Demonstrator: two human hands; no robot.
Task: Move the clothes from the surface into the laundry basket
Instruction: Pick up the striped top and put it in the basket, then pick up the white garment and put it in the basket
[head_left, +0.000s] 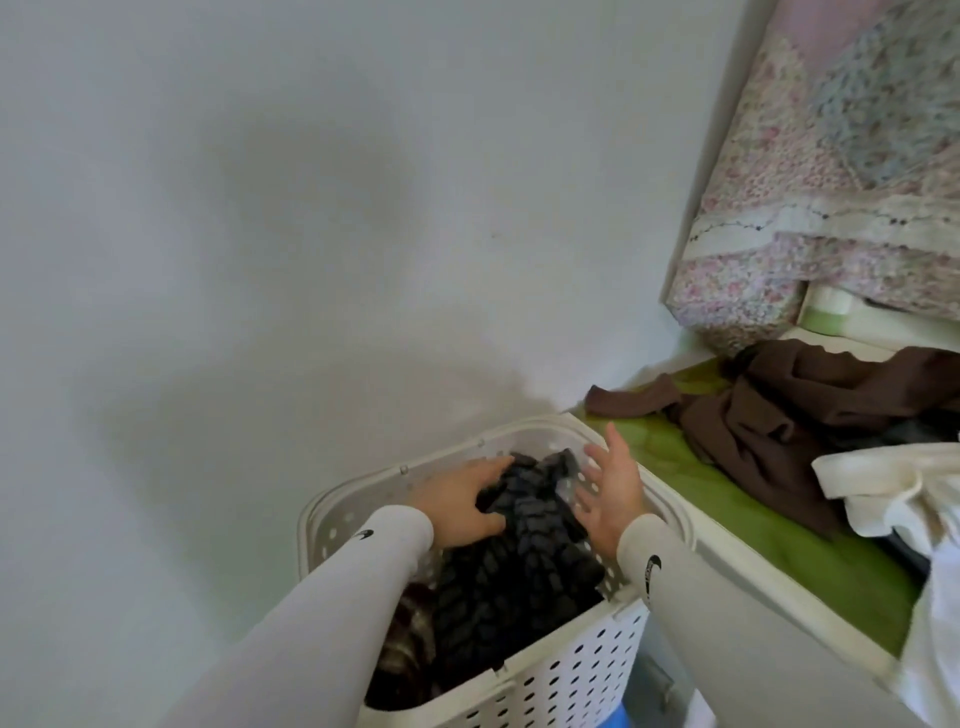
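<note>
**Over the basket: both hands at the dark knit, clothes waiting on the green surface**

Below my two hands stands the white perforated laundry basket (571, 670), set against a plain pale wall (260, 208). My left hand (462, 504) lies on the dark knitted garment (519, 561) that fills the middle of the basket, its fingers curled over the upper edge of the knit and gripping it. My right hand (610, 493) hovers just beside the same garment on its far side, palm turned inward, fingers spread and straight, holding nothing; I cannot tell whether its fingertips touch the fabric. The two hands are apart, with the knit between them. Both arms wear long pale sleeves (332, 597). Near my left forearm, lower in the basket, a brown patterned cloth (405, 654) shows beneath the knit.

To the right of my right hand runs the surface, covered by a green sheet (753, 519), its near edge touching or just beside the basket rim. On it, well apart from my right hand, lies a crumpled brown garment (779, 410), one part trailing toward the wall. Farther right, at the frame edge, a cream-white cloth (898, 499) partly overlaps the brown one. Beyond these, a folded floral quilt (810, 182) leans upright against the wall corner, and a green-and-white object (826, 314) sits at its foot, too hidden to name.
</note>
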